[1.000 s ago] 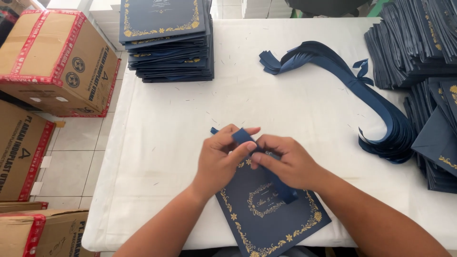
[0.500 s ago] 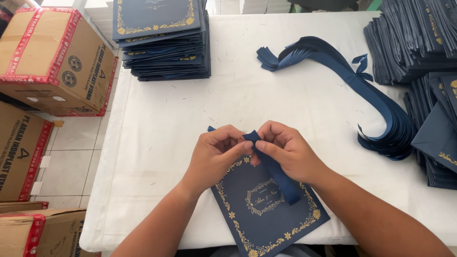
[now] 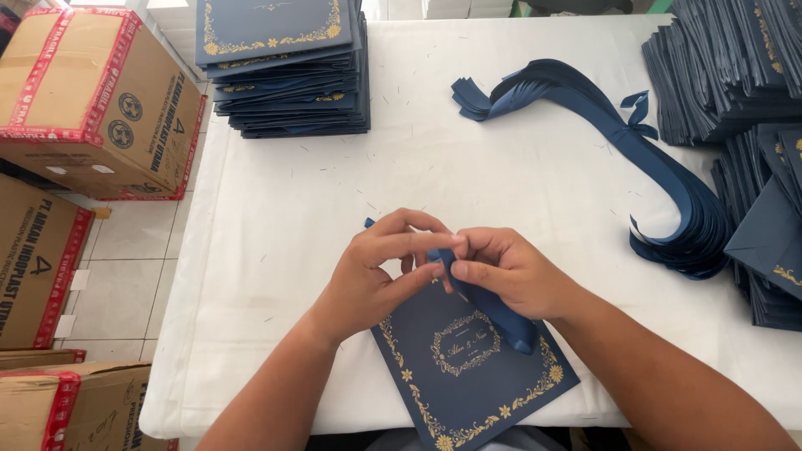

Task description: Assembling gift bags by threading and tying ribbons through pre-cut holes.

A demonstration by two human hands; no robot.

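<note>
Item in hand: one navy ribbon [image 3: 489, 302], pinched at its upper end between the fingertips of my left hand [image 3: 376, 271] and my right hand [image 3: 510, 271], both closed on it where they meet; the free length runs down and to the right under my right palm across a navy card [image 3: 468, 367] with a gold floral border, lying flat and tilted on the white table [image 3: 276, 250] directly before me, its lower corner reaching the near table edge. Handling, as I judge it: the ribbon is light, soft and limp, likely a little slick, so it wants a fingertip grip close to the fold or knot; the card looks thin but fairly stiff, prone to creasing at corners, best held by its edges. Surroundings: a stack of matching gold-bordered cards [image 3: 284, 71] at the far left of the table; a bundle of loose navy ribbons [image 3: 618, 142] curving across the far right, well apart from my hands; rows of dark blue envelopes or covers [image 3: 735, 75] along the right edge, cut off by the frame; brown cardboard boxes with red tape [image 3: 92, 92] on the tiled floor to the left. Not legible: what shape the ribbon takes between my fingertips, hidden by the fingers; whether it passes under the card; the card's top corner, mostly covered by my left hand.
</note>
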